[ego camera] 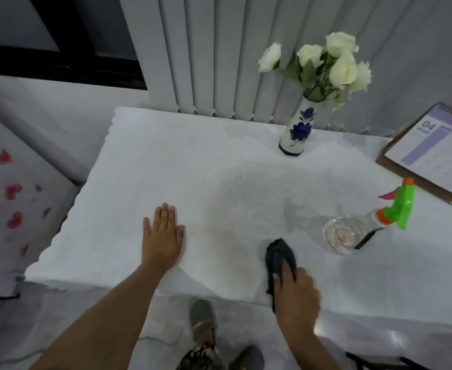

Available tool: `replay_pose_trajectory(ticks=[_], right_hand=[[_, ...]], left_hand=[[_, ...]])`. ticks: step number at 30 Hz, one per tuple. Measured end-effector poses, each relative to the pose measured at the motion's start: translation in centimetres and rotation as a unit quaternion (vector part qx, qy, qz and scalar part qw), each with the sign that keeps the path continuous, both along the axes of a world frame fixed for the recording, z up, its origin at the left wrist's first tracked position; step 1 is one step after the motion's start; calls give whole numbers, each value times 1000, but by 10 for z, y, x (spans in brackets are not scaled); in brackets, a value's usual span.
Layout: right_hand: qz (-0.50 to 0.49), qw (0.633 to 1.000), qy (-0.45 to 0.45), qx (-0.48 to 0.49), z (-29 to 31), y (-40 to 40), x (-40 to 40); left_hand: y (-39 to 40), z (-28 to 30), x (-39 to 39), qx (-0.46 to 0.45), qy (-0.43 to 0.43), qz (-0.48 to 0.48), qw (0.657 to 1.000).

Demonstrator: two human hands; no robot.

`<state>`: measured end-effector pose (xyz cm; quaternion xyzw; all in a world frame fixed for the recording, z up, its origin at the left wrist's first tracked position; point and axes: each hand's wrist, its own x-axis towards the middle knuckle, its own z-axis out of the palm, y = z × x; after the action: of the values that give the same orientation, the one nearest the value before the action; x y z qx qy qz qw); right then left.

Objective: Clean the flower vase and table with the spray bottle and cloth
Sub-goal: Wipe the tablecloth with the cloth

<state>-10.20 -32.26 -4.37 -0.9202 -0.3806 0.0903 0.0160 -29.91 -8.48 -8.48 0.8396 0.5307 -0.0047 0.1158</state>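
Observation:
A white vase (298, 129) painted with blue flowers stands upright at the back of the table (192, 161), holding white roses (334, 62). A clear spray bottle (352, 231) with a green and orange head lies on its side at the right. Near the front edge my right hand (295, 292) presses a dark cloth (279, 256) onto the tabletop, fingers curled over it. My left hand (162, 237) lies flat on the white tablecloth, fingers straight, to the left of the cloth.
A desk calendar (432, 153) lies at the table's far right corner. Vertical blinds (246, 62) hang behind the table. A surface with a red heart print (8, 198) sits to the left. My feet (203, 324) show below the front edge.

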Motion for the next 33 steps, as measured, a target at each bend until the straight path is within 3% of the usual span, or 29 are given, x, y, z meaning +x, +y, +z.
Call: replay_pose_trajectory(ticks=[3,6,10,14,17,20,23,26,28,30,33], right_hand=[[109,993,24,31,-5,24,-55],[187,980,19,64,4,72,-40],[31,999,11,-13,7,57,44],[-136,989,-45,-20,4,-38,58],[-96,994,-16,-42,-1,-37,8],[67,997,21,16,-4,11,-48],[159,985,13,60,5,64,-28],[71,997,2,4,9,71,44],[-38,998,-26,47,12,54,78],[-92,994,-19,61,15,36,67],[-44,998,25,43,8,46,-10]], left_hand=[[-2,-1,1,-14,27,3,1000],[-16,1,6,-9,25,-22,999],[-51,4,20,-7,7,-99,995],[-62,1,22,-23,2,-51,998],[-57,3,11,-12,0,-3,1000],[-51,3,4,-2,-5,-5,1000],[-45,5,9,1,-2,-11,1000],[-32,8,17,1,-4,-29,1000],[-17,6,22,-5,-3,-35,999],[-6,4,26,-9,-9,-34,999],[7,3,28,-8,-23,-25,999]])
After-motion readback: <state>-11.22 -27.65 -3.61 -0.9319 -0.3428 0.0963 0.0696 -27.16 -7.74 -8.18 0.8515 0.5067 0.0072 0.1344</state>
